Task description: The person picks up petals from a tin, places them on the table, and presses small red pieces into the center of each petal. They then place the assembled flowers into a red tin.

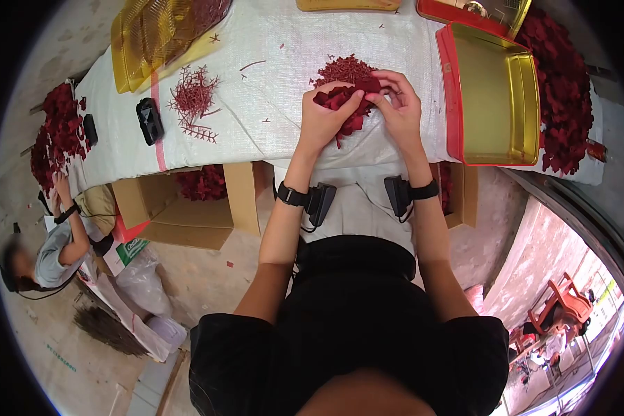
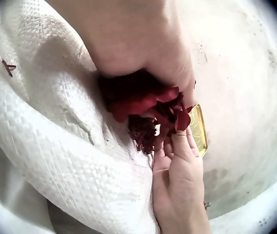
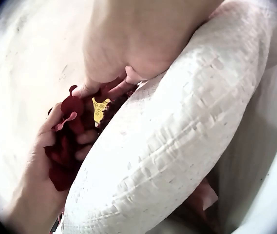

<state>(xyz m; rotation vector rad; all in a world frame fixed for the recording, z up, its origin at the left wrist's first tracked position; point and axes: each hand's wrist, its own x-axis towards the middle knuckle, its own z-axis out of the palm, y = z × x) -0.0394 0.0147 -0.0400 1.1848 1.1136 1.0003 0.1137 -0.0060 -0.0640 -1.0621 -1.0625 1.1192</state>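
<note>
My left hand [image 1: 320,119] holds a clump of dark red petals [image 1: 352,125], which look like fabric, with its thumb across them. Facing it, my right hand [image 1: 403,109] pinches the edge of a petal piece between thumb and fingers. In the left wrist view the petals [image 2: 133,103] bulge out under the left hand, and the right hand's fingertips meet petals in front of it. Seen from the right wrist, loose petals [image 3: 67,146] lie over the left palm and fingers. Just beyond both hands is a heap of small red branched pieces [image 1: 343,69] on the white woven cloth [image 1: 256,118].
To the right stands a red-rimmed gold tin [image 1: 454,97], with a large petal heap [image 1: 558,104] beyond. Left are another branched heap [image 1: 193,97], a black object [image 1: 148,121] and an amber plastic tray [image 1: 142,45]. Cardboard boxes [image 1: 243,197] sit below the table edge. Another person [image 1: 55,249] works at far left.
</note>
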